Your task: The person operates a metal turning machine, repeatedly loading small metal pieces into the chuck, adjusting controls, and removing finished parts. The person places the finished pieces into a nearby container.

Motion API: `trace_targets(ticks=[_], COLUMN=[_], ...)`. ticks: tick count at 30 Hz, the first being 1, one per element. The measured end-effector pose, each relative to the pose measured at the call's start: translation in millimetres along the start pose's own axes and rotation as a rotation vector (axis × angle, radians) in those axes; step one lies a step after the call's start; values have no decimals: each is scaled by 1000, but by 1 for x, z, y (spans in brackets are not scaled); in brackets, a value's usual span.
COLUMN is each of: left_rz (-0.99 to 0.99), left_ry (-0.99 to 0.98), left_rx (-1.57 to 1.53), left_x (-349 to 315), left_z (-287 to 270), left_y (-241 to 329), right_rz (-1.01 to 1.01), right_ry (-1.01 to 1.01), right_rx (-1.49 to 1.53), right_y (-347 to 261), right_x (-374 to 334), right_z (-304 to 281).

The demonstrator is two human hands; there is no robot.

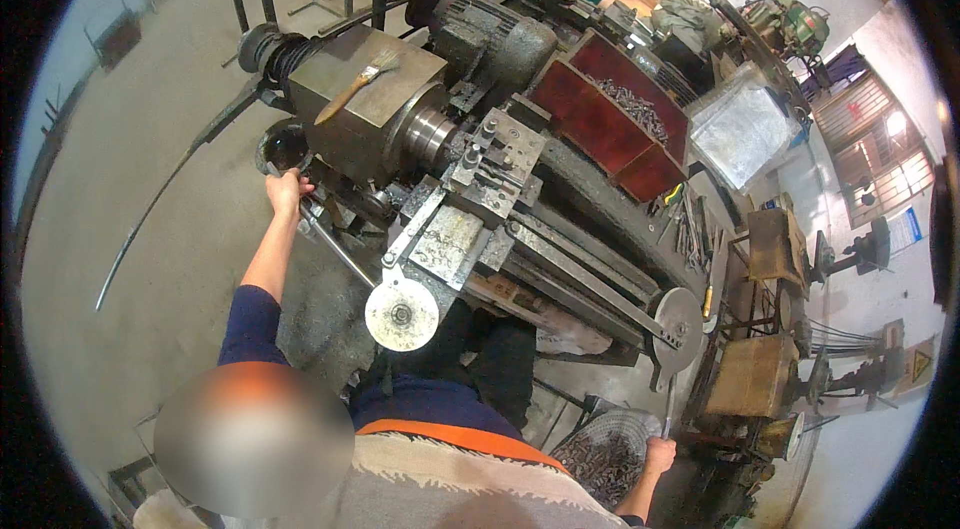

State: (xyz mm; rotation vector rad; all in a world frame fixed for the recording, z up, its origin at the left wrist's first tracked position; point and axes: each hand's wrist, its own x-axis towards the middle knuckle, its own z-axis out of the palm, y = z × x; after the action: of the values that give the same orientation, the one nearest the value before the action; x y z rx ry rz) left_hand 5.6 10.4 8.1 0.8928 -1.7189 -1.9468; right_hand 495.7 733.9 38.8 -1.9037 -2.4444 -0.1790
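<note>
Both hands at the lathe [470,179].
I see left hand [285,191] clenched on a lever [335,247]; right hand [659,453] grips a thin rod [667,417] over a bin [600,449].

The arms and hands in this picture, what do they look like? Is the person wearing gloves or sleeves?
No gloves: both hands are bare. The left arm has a dark blue sleeve that ends near the elbow, so the forearm and left hand are uncovered. The right hand and the bit of forearm showing are bare too; its sleeve is out of sight. Across the body runs dark blue cloth with an orange band.
</note>
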Motion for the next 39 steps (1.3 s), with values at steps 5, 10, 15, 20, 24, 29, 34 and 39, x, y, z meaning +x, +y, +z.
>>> trace_targets(ticks=[5, 10, 15, 20, 24, 29, 34, 39], left_rz=[-66, 100, 144, 136, 82, 65, 61, 43], left_ry=[-139, -174, -185, 15, 161, 230, 264, 248], left_rx=[164, 453, 520, 440, 227, 155, 138, 107], left_x=[7, 46, 53, 2, -60, -71, -64, -63], left_z=[-15, -39, -53, -158, -209, -215, -197, -175], left_y=[12, 10, 7, -7, -9, -21, -15, -3], right_rz=[-97, -170, -270, -186, -141, -133, -97, -122], right_ry=[106, 140, 184, 81, 86, 71, -3, 133], right_rx=[73, -16, -110, -75, -42, 6, 119, 122], right_y=[-29, -45, -34, -22, -29, -22, -42, -37], right_x=[-12, 34, 109, 116, 69, 20, -13, -16], right_z=[-10, -6, 1, 5, -7, 6, -23, -10])
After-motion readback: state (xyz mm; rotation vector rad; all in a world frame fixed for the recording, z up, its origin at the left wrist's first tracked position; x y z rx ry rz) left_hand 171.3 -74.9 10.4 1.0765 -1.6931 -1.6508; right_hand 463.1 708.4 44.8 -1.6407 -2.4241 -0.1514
